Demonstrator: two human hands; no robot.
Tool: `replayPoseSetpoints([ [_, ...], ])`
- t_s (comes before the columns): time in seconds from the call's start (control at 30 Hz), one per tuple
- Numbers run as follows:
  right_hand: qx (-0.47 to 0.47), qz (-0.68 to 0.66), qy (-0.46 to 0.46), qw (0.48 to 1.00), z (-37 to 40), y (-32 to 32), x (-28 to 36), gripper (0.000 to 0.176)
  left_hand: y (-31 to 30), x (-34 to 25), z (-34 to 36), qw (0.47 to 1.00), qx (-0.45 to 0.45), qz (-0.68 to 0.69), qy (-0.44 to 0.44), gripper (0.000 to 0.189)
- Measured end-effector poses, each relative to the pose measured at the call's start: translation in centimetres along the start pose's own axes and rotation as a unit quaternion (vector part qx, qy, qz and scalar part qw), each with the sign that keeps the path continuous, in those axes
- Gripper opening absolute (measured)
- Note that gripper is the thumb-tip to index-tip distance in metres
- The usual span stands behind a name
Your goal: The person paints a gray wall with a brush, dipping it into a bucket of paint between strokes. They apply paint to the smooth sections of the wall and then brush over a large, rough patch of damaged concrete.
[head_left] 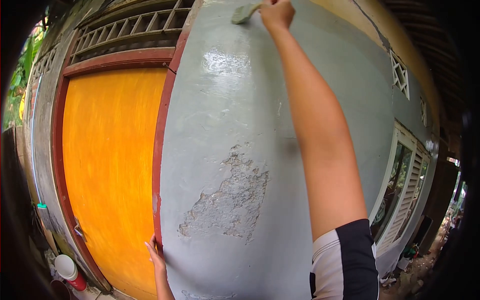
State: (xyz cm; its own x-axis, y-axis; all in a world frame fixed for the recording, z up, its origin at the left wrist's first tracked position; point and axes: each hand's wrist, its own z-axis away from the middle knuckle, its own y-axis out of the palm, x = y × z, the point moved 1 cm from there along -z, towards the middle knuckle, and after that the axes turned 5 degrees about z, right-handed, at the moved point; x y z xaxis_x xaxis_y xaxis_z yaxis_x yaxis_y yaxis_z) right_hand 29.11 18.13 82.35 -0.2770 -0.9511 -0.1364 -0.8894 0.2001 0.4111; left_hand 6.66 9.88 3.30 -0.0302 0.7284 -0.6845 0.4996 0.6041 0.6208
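Note:
High on the wall, my right hand is closed around the handle of a paintbrush. The brush head is coated in grey-green paint and lies against the grey painted wall. Wet paint shines just below it. Part of the brush handle is hidden by my fingers. Low down, my left hand rests against the red door frame, its fingers stretched out and holding nothing. A rough patch of flaking plaster lies in the wall between my two hands.
Left of the wall stands an orange door with a metal handle. A slatted vent sits above it. At the lower left is a red and white bucket. A white-framed window is on the right.

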Motion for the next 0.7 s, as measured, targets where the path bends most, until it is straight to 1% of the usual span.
replayPoseSetpoints([
  [0.03, -0.067, 0.025, -0.013, 0.997, -2.2, -1.0, -4.8, 0.036, 0.3, -0.2, 0.1, 1.000, 0.001, 0.005, -0.001, 0.084],
  [0.07, -0.072, 0.037, 0.000, 0.997, -4.2, -4.1, -8.4, 0.032, 0.3, -0.5, 0.5, 1.000, 0.001, 0.007, -0.003, 0.084],
  [0.1, -0.076, 0.117, -0.023, 0.990, -5.8, -7.4, -11.6, 0.033, 0.3, -0.9, 0.7, 1.000, 0.005, 0.002, -0.007, 0.084],
  [0.13, -0.093, 0.149, -0.016, 0.984, -6.7, -10.7, -13.9, 0.033, 0.3, -1.3, 0.9, 1.000, 0.010, -0.004, -0.011, 0.083],
  [0.2, -0.106, 0.266, -0.019, 0.958, -6.5, -15.9, -15.0, 0.030, 0.3, -1.2, 0.5, 1.000, 0.010, 0.004, -0.011, 0.083],
  [0.23, -0.088, 0.292, -0.063, 0.950, -6.4, -16.4, -14.8, 0.030, 0.0, -0.5, 0.3, 1.000, 0.006, 0.017, -0.009, 0.082],
  [0.3, -0.049, 0.347, -0.143, 0.926, -5.3, -16.8, -14.5, 0.029, 0.1, -0.1, 0.0, 1.000, 0.001, 0.016, -0.007, 0.083],
  [0.37, 0.038, 0.363, -0.207, 0.908, -3.5, -13.9, -12.5, 0.028, 0.5, -0.4, 0.1, 1.000, -0.007, -0.008, -0.003, 0.084],
  [0.4, 0.043, 0.353, -0.277, 0.893, -1.8, -11.9, -10.5, 0.031, 0.5, -0.4, 0.2, 1.000, -0.011, -0.027, -0.009, 0.085],
  [0.43, 0.085, 0.306, -0.310, 0.896, 0.6, -10.6, -6.9, 0.030, 0.3, -0.6, 0.2, 0.999, -0.015, -0.046, -0.015, 0.085],
  [0.47, 0.109, 0.214, -0.290, 0.927, 2.0, -8.7, -4.1, 0.023, 0.2, -0.8, 0.2, 0.998, -0.020, -0.064, -0.020, 0.086],
  [0.5, 0.124, 0.157, -0.290, 0.936, 3.9, -8.4, -0.9, 0.019, 0.3, -0.9, 0.2, 0.994, -0.031, -0.098, -0.025, 0.088],
  [0.53, 0.103, 0.059, -0.298, 0.947, 5.1, -7.3, 0.7, 0.020, 0.5, -1.0, 0.4, 0.993, -0.034, -0.107, -0.030, 0.089],
  [0.57, 0.085, -0.025, -0.279, 0.956, 5.8, -6.8, 2.0, 0.021, 0.6, -1.1, 0.5, 0.992, -0.037, -0.117, -0.034, 0.090],
  [0.6, 0.122, -0.045, -0.199, 0.971, 6.3, -7.6, 3.3, 0.023, 0.6, -1.4, 0.2, 0.990, -0.039, -0.128, -0.035, 0.090],
  [0.63, 0.086, -0.092, -0.158, 0.979, 6.2, -7.1, 2.8, 0.024, -0.1, -0.9, -0.4, 0.993, -0.044, -0.102, -0.051, 0.093],
  [0.7, 0.046, -0.096, -0.078, 0.991, 4.8, -7.8, -1.2, 0.024, -1.2, -0.3, -1.1, 0.993, -0.029, -0.094, -0.059, 0.094],
])
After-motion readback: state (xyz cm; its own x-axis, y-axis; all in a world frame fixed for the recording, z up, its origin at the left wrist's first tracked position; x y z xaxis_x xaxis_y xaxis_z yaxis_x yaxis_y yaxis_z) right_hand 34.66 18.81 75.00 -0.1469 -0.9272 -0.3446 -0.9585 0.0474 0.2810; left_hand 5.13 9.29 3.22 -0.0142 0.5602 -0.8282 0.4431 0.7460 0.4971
